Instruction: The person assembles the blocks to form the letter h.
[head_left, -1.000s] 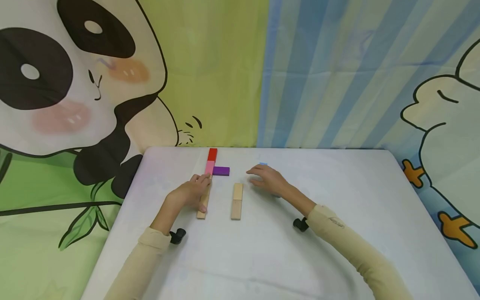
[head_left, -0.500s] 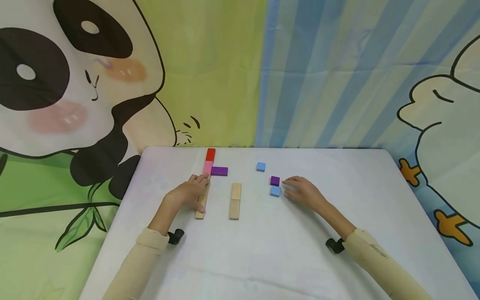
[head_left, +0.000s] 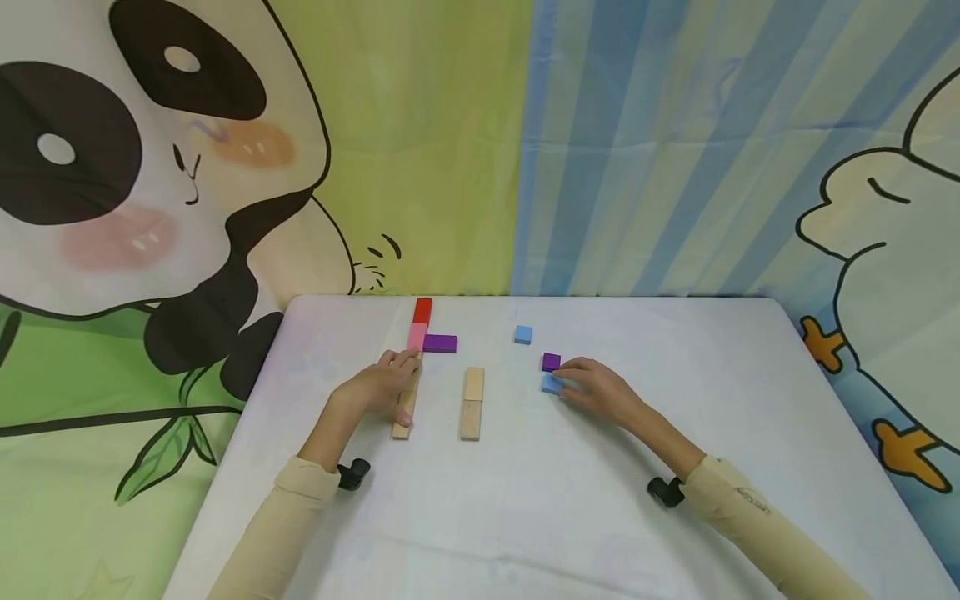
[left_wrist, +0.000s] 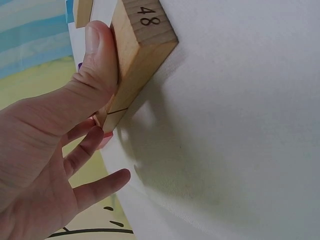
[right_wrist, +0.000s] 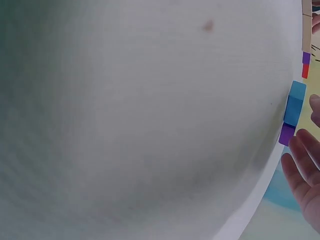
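My left hand (head_left: 377, 387) lies along a row of plain wooden blocks (left_wrist: 131, 62), thumb pressed on the near one, numbered 48, and fingertips by the row's far end. Beyond these wooden blocks a pink block (head_left: 417, 335) and a red block (head_left: 423, 311) continue the line. A purple block (head_left: 441, 343) sticks out sideways from the pink one. My right hand (head_left: 602, 392) is at a small blue block (head_left: 551, 384), its fingertips overlapping that block's right side in the head view. Just behind it lies a small purple block (head_left: 551, 362).
Two wooden blocks (head_left: 472, 404) lie end to end between my hands. Another blue block (head_left: 523, 334) lies farther back. The white tabletop (head_left: 480, 517) ends at a printed cloth backdrop (head_left: 420, 167) with a panda.
My right hand has moved right, away from above the blue and purple blocks, uncovering them, then slightly back left to the nearer blue one. My left hand keeps its place.
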